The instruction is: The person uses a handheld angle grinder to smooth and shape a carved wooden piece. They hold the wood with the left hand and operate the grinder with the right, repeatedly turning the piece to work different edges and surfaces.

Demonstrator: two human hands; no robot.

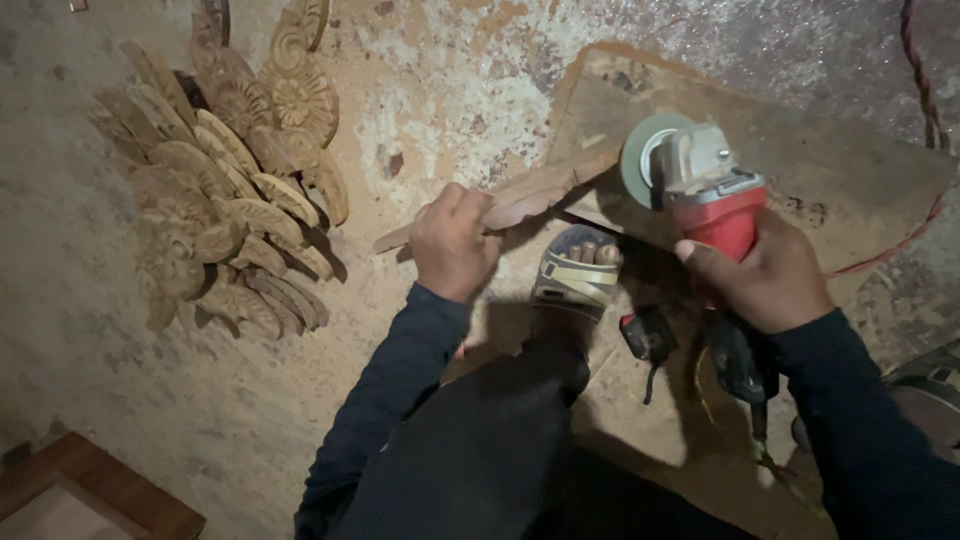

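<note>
Clearly the work is under way but not finished. The left hand has its grip closed around a flat carved wooden piece, holding it out over the dusty floor so that its far end rests on the edge of a worn board. The right hand is wrapped tight around the red body of an angle grinder, whose grey-green disc meets that far end of the piece. A sandalled foot sits just below the piece, between the two hands. Left of the piece, well apart, lies a pile of similar carved pieces; whether they are already ground or waiting, I cannot tell. Judging by this, one piece is mid-grinding, and how many remain is unclear.
</note>
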